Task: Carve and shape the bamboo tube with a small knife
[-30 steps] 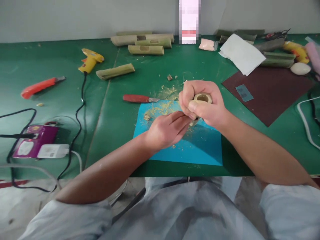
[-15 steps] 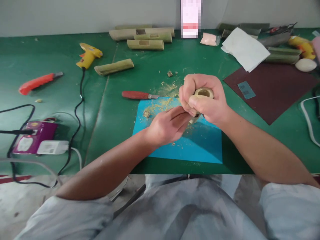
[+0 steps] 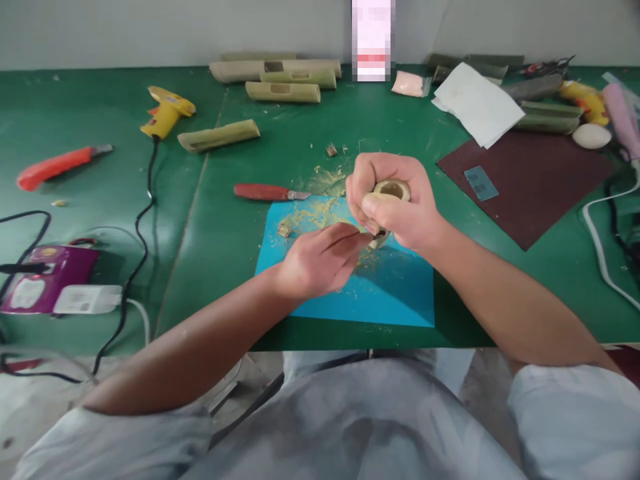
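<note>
A green desk [image 3: 230, 250] spans the workspace, a blue sheet [image 3: 390, 293] laid near its front edge, apparently to catch debris beneath the work. A maroon sheet [image 3: 530, 193] lies off to the right. Cut bamboo lengths [image 3: 283, 92] sit toward the back, seemingly parked out of the way. The person's hands meet above the blue sheet: the right hand [image 3: 416, 210] wraps a hollow bamboo piece [image 3: 393, 190], its open end facing up, a grip that likely steadies it, while the left hand [image 3: 320, 260] brings bunched fingers to its lower part; whether they pinch anything cannot be told. A red-handled knife [image 3: 263, 193] rests at the sheet's far left corner, perhaps for easy reach, beside pale shavings [image 3: 320, 212] scattered across sheet and desk.
</note>
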Motion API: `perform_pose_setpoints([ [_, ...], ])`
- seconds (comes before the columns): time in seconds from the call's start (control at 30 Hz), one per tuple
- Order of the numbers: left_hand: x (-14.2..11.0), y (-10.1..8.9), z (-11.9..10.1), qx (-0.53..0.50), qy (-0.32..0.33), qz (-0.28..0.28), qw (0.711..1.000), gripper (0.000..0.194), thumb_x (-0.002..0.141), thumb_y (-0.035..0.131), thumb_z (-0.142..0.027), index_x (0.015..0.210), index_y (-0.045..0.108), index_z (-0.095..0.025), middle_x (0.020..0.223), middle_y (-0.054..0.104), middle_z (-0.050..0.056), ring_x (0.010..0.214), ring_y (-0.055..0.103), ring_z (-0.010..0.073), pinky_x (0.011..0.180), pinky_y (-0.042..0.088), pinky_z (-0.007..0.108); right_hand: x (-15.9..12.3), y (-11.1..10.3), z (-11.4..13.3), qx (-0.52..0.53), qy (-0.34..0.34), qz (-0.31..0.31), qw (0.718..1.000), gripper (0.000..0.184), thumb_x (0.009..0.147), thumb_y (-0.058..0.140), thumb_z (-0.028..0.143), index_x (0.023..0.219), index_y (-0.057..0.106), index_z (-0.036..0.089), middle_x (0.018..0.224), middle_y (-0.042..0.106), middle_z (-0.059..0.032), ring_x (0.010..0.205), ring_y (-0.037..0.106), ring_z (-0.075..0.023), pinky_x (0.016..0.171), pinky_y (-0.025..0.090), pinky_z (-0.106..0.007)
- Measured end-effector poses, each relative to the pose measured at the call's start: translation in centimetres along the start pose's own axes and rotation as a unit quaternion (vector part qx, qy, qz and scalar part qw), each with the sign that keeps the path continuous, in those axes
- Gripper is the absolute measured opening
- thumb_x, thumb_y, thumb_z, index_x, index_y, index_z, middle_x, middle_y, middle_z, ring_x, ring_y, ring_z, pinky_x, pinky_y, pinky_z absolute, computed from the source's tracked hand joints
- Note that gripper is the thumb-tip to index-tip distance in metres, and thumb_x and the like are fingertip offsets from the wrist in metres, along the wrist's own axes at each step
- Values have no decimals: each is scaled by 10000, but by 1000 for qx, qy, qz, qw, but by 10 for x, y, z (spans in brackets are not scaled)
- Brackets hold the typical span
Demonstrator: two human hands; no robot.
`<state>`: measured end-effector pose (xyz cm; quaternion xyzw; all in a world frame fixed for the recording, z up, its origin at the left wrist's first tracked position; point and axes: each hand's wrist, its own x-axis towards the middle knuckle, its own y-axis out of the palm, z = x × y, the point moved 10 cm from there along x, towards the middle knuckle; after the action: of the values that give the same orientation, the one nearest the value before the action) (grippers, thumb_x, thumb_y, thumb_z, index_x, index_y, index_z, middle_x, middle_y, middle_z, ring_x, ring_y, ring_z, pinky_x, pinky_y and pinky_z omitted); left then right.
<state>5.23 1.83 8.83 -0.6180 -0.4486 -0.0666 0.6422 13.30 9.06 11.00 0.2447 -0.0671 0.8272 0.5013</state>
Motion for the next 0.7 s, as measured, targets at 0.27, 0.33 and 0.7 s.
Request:
perform_pose_setpoints([
  [0.27,2,2,4,-4,-4,-24,1000,189,959,551,-177,1090,684,-208,982,742,39,827,728,127,702,575,207,-3,4,0,-37,38,21,998,199,785,616,252,651,469,263,587,423,49,552,389,-142,522,348,-309],
  [0.33,1,1,2,8,-3,-22,1000,182,965,550,-187,1082,686,-211,964,742,31,788,723,121,686,569,208,-3,3,2,-33,28,10,999,205,783,618,274,649,462,261,592,418,45,565,384,-143,527,350,-308],
  [0.7,7,-1,-3,17,-17,-15,1000,204,957,530,-156,1055,703,-203,936,735,28,730,699,111,642,553,200,-1,5,7,-36,17,29,999,244,812,623,265,659,433,259,640,416,35,582,381,-147,530,345,-301],
])
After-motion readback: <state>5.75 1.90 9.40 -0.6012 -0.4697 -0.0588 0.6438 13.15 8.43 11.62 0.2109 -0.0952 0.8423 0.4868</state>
